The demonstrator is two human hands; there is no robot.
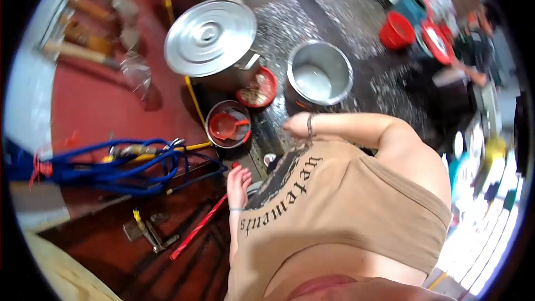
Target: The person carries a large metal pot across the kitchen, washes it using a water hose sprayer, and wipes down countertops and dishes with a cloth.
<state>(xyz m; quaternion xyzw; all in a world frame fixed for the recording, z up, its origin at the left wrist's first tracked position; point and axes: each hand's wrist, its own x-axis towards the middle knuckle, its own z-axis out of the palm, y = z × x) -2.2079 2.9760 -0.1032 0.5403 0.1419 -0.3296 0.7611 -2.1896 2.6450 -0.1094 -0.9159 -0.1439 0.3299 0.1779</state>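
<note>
My left hand point(238, 181) is low at the left of my body, its fingers stretched out and slightly apart. A small red object point(236, 165) lies just beyond its fingertips. A red striped pole point(199, 227) runs up toward that wrist. My right hand point(297, 125), with a bracelet at the wrist, reaches across in front of my chest; its fingers are blurred. Just past it stands a deep metal pot point(320, 72), uncovered, pale inside. Nearer the left hand is a metal bowl point(209, 134) with a red dipper point(225, 126) in it.
A large lidded pot point(210, 38) stands ahead, beside a red basin point(273, 86) of pale bits. Blue hose point(128, 161) coils at left; tools, including a hammer point(146, 231), lie below. Red buckets point(397, 30) stand on the wet floor point(345, 8). Another person's arm point(473, 74) shows at far right.
</note>
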